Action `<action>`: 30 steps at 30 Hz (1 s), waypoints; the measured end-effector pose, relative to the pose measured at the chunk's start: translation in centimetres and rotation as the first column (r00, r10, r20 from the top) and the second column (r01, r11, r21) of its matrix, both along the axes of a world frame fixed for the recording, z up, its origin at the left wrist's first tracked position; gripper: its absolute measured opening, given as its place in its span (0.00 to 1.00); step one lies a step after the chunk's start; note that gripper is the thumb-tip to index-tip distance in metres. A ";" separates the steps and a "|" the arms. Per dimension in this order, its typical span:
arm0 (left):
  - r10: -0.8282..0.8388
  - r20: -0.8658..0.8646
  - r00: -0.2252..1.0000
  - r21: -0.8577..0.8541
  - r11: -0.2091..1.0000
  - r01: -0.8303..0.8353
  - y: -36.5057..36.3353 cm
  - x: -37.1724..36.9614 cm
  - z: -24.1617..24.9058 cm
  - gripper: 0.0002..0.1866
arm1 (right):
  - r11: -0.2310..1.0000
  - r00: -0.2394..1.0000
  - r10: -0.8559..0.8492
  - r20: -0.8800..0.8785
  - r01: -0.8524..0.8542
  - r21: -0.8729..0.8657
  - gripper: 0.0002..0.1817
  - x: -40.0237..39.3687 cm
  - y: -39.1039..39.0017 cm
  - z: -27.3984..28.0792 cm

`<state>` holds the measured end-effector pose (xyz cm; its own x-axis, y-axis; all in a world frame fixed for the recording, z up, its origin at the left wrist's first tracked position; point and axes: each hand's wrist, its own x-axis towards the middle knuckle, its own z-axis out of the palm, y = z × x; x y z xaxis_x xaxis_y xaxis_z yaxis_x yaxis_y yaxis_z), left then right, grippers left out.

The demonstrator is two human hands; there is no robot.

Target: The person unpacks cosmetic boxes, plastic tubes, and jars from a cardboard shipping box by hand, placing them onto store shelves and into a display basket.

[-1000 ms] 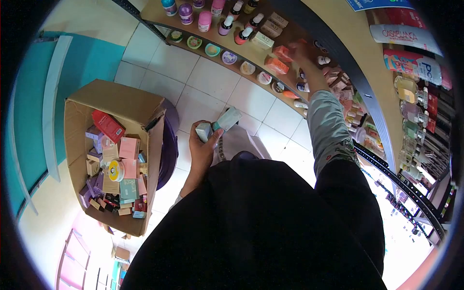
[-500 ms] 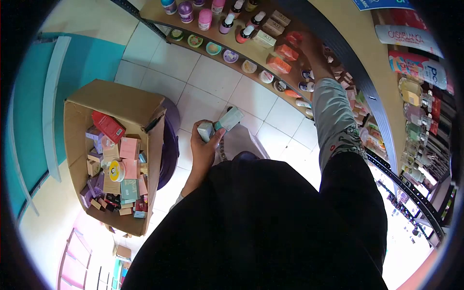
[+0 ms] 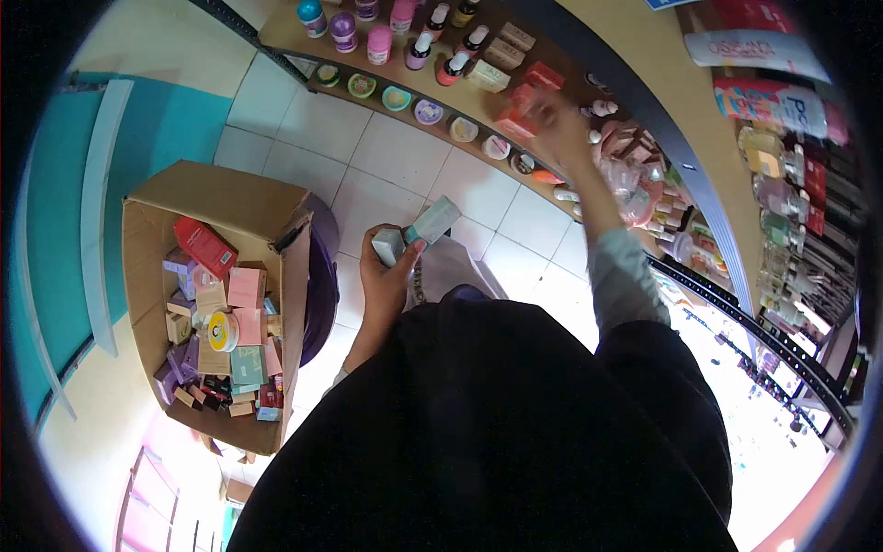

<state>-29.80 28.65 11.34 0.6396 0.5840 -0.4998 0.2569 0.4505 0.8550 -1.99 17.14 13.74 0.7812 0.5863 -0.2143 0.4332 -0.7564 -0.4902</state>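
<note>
My left hand (image 3: pixel 384 281) is closed around two small pale green-and-white boxes (image 3: pixel 433 220), low in front of my body. One box sticks out past the thumb and the other rests against the fingers. Over the shelf (image 3: pixel 386 81), my right hand (image 3: pixel 559 129) is stretched forward at a short row of orange-red boxes (image 3: pixel 518 122). Motion blurs its fingers, which overlap the nearest of these boxes. Beside the row stand cream and brown boxes (image 3: pixel 489 76) and spray bottles with white caps (image 3: pixel 453 67).
A cardboard carton (image 3: pixel 221 189) full of small cosmetic boxes stands at my left, against a dark purple tub (image 3: pixel 320 285). Round jars (image 3: pixel 429 111) line a lower shelf edge. Perfume bottles (image 3: pixel 782 193) fill an upper shelf at right. White floor tiles (image 3: pixel 386 152) lie between.
My right hand has drawn back from the far end of the orange-red row to its nearer boxes, uncovering pink items behind the arm. My left hand keeps its two boxes.
</note>
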 end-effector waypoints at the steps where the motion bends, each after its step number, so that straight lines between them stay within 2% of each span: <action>1: -0.016 -0.003 1.000 0.011 1.000 0.016 0.0 0.0 0.2 0.16 | 0.973 0.974 0.166 -0.152 -0.137 0.188 0.17 -0.6 -3.0 -7.3; 2: -0.034 0.002 0.999 0.016 0.999 0.034 -0.1 0.1 0.5 0.16 | 0.963 0.922 0.203 -0.328 -0.127 0.239 0.17 -5.8 -2.0 -3.0; 4: -0.070 0.009 0.998 0.028 0.997 0.069 -0.4 -0.1 1.2 0.16 | 0.886 0.821 0.267 -0.505 -0.003 0.464 0.18 -11.7 -2.0 -1.5; 5: -0.084 0.032 0.996 0.033 0.996 0.083 -0.5 -0.5 1.4 0.16 | 0.893 0.671 0.213 -0.710 0.162 0.420 0.18 -12.9 -2.5 -0.4; 6: -0.098 0.055 0.994 0.038 0.995 0.096 -0.7 -0.8 1.5 0.16 | 0.889 0.470 0.168 -0.867 0.307 0.339 0.18 -13.6 -2.8 0.6; 7: -0.115 0.078 0.990 0.046 0.993 0.112 -0.9 -1.1 1.7 0.16 | 0.876 0.427 0.168 -0.888 0.348 0.333 0.19 -14.1 -3.4 0.9; 10: -0.173 0.111 0.979 0.035 0.985 0.170 -1.7 -2.1 1.9 0.17 | 0.842 0.489 0.264 -0.832 0.304 0.446 0.21 -15.3 -4.4 2.3; 11: -0.164 0.127 0.978 0.016 0.986 0.163 -2.1 -2.2 2.2 0.17 | 0.862 0.556 0.235 -0.797 0.259 0.435 0.18 -15.4 -5.1 1.7; 14: -0.140 0.143 0.980 -0.022 0.989 0.144 -3.3 -2.1 3.0 0.17 | 0.877 0.814 0.206 -0.543 0.093 0.472 0.16 -12.7 -7.3 2.6; 16: -0.135 0.109 0.985 -0.014 0.990 0.137 -3.7 -2.0 3.3 0.17 | 0.946 0.973 -0.064 -0.222 0.129 0.296 0.19 -8.9 -8.8 2.1; 17: -0.139 0.102 0.985 -0.016 0.990 0.142 -3.8 -2.0 3.5 0.17 | 0.983 0.994 -0.100 -0.033 0.104 0.154 0.20 -6.7 -9.6 1.6; 18: -0.140 0.096 0.985 -0.019 0.990 0.143 -3.9 -2.1 3.7 0.17 | 0.995 0.982 -0.101 0.161 0.101 0.005 0.22 -4.5 -10.2 0.9; 20: -0.137 0.069 0.988 -0.018 0.990 0.138 -4.3 -2.3 3.5 0.17 | 0.969 0.892 0.021 0.451 0.092 -0.228 0.20 -1.2 -10.4 -1.4; 23: -0.121 0.021 0.992 -0.007 0.993 0.121 -5.0 -3.0 2.5 0.17 | 0.839 0.874 0.282 0.395 -0.026 -0.543 0.19 2.2 -9.3 -3.7; 26: -0.096 0.022 0.995 -0.011 0.995 0.096 -5.8 -3.5 1.1 0.17 | 0.789 0.965 0.166 0.203 -0.006 -0.614 0.20 4.0 -8.4 -6.3; 30: -0.087 0.022 0.996 -0.006 0.996 0.087 -6.2 -3.7 0.4 0.17 | 0.809 0.962 0.195 0.190 -0.049 -0.585 0.21 4.2 -8.2 -7.2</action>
